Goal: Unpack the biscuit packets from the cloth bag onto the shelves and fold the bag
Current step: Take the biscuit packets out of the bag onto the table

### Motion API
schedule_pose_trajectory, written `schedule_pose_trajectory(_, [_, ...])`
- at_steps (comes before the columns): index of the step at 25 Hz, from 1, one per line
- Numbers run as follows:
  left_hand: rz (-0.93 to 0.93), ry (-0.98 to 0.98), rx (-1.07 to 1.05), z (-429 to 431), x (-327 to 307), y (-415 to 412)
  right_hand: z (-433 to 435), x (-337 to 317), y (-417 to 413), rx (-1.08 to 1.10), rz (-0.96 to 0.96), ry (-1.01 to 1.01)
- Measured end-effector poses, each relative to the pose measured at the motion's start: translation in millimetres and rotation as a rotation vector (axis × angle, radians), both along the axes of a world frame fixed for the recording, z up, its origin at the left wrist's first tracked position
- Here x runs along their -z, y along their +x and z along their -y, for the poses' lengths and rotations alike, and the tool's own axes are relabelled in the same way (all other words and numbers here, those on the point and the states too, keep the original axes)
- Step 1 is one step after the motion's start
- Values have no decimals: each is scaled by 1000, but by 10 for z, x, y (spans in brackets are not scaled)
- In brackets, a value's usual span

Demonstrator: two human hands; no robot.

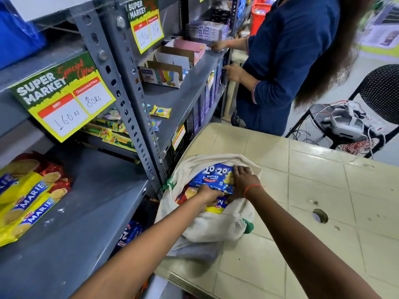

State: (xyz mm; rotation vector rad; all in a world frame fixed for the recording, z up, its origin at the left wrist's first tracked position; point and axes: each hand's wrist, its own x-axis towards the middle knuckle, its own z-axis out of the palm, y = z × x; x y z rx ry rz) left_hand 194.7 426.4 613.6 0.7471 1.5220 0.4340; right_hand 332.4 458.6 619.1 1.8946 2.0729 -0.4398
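Both my hands are inside the open cloth bag (pixel 207 225) on the beige worktop (pixel 302 201). My left hand (pixel 208 194) closes on a yellow Marie packet (pixel 218 207); my right hand (pixel 243 180) rests flat on the blue 20-20 butter cookies packet (pixel 212 176). Unpacking is midway. Next I'd lift packets leftward to the grey shelf (pixel 86 201), clearing its upright post (pixel 138 117); bare space lies beside the shelved Marie packets (pixel 26 197).

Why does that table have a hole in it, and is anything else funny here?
The round hole in the cream table looks built in, not broken. Odder: two small snack packets lie scattered alone on the grey shelf, and a tangle of wires and a white device sits on the black chair.
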Motion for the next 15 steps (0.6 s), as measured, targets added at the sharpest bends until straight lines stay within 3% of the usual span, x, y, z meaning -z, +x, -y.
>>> schedule_pose_trajectory(4, [180, -83, -217, 13, 12, 0, -86, -14, -68, 41, 0, 4])
schedule_pose_trajectory(9, [283, -53, -581, -26, -155, -147, 19, -119, -197, 123, -318, 11])
schedule_pose_trajectory(13, [334, -123, -564, 38, -444, -345, 141, -310, -243, 334, -636, 1])
schedule_pose_trajectory(15, [351, -147, -472, 179, -586, -290, 169, -410, -137, 475, -817, -126])
